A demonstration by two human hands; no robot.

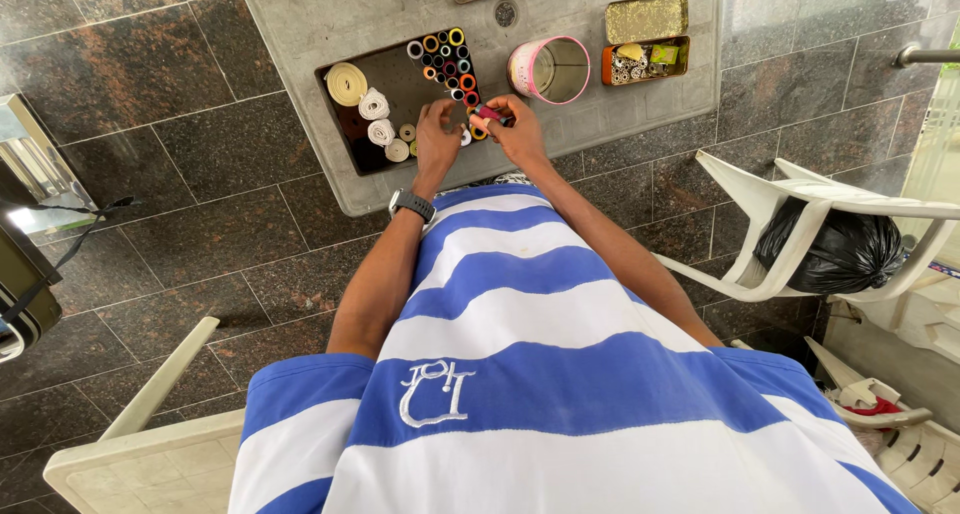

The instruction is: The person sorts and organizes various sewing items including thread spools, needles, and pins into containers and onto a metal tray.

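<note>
both hands (478, 129) pinch a small pink spool (488, 114), its end hidden

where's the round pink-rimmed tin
In the head view, the round pink-rimmed tin stands on the grey table, between the dark spool tray and the orange box.

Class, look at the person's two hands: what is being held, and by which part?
The right hand pinches a small pink-red spool at one end; the left hand meets it beside the tray. The exact grip is too small to tell.

A home patio or veranda — granite floor tiles (200, 164), white plastic chairs (800, 214), sewing-thread tray (400, 99) on a grey table (330, 14).
</note>
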